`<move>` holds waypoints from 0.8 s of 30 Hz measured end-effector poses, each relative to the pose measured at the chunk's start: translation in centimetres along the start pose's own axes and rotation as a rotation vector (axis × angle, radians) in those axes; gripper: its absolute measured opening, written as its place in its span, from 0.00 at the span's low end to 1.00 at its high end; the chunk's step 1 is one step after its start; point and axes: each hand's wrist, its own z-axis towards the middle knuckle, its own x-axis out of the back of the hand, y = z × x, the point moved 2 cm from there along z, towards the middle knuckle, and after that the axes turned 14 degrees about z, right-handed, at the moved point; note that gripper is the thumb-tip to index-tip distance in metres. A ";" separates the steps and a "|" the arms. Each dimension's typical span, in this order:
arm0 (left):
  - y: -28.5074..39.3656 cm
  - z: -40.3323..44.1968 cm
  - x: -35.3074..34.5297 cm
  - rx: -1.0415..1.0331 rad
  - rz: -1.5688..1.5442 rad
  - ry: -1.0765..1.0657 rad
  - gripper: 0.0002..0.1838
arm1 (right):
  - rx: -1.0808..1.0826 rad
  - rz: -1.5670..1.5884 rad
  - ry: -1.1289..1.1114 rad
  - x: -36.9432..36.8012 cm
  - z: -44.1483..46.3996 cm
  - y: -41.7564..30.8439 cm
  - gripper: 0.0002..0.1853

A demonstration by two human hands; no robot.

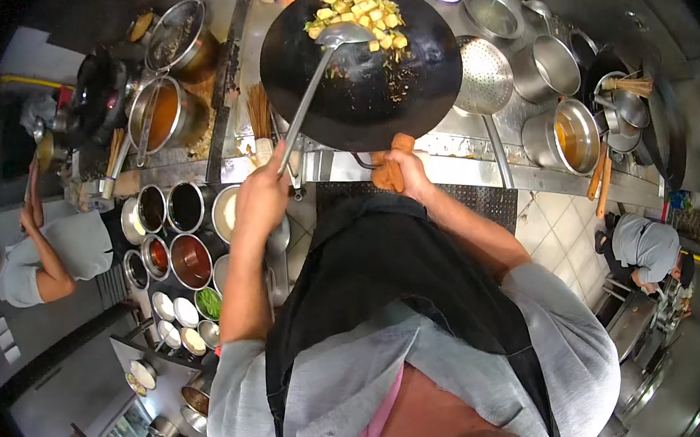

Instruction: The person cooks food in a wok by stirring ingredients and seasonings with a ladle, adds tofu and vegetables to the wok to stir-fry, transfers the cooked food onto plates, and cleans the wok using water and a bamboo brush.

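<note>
A large black wok (pixel 428 68) sits at the top centre, with yellow cubes of food (pixel 368 8) and bits of green toward its far side. My left hand (pixel 266 191) is closed round the lower end of a long metal ladle (pixel 312 85), whose bowl lies face down on the food. At the wok's near edge, my right hand (pixel 410 174) grips an orange-brown cloth (pixel 388 178) around the near handle. Small dark crumbs are scattered over the wok's middle.
Right of the wok are a perforated strainer (pixel 484 75) and steel pots (pixel 546 67). A bamboo brush (pixel 260 113) stands left, near a pot of orange liquid (pixel 162 119). Ingredient containers (pixel 191 261) fill the lower left. One person (pixel 49 247) is at far left, another (pixel 646 245) at right.
</note>
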 end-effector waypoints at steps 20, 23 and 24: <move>-2.7 19.9 -8.0 -0.025 -0.238 -0.145 0.32 | -0.058 -0.075 0.030 -2.5 15.2 -6.3 0.15; -4.0 17.1 -1.9 -0.173 0.148 -0.076 0.33 | -0.046 -0.040 0.043 -2.8 15.1 -6.7 0.15; -2.8 15.5 1.8 -0.160 0.250 -0.105 0.32 | -0.049 -0.014 0.041 -2.7 15.1 -6.8 0.14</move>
